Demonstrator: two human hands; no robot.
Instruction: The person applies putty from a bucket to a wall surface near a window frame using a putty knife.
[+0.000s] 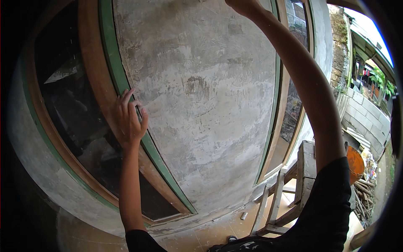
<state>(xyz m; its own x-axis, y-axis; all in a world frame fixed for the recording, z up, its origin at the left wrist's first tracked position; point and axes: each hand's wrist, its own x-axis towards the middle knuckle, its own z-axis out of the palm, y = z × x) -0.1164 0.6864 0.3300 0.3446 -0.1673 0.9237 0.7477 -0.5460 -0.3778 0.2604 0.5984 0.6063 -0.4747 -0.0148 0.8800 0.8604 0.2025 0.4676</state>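
Note:
My left hand (133,117) rests on the green strip (163,170) that edges the brown wooden window frame (98,59). Its fingers are apart and slightly bent, some touching the strip and the edge of the wall, with nothing held. Before me is a grey plastered wall (205,113) with rough, patchy white and darker areas. High up, my right hand (247,6) reaches toward the upper wall. The top of the picture cuts off its fingers, so what they hold, if anything, is hidden. A small pale tip shows at the top edge left of it.
A second framed window (289,101) stands right of the wall. Below it, a wooden trestle or ladder-like stand (275,197) is on the tan tiled floor (218,229). Farther right are an orange round container (355,164), piled sticks (364,195) and a grey block wall (365,113).

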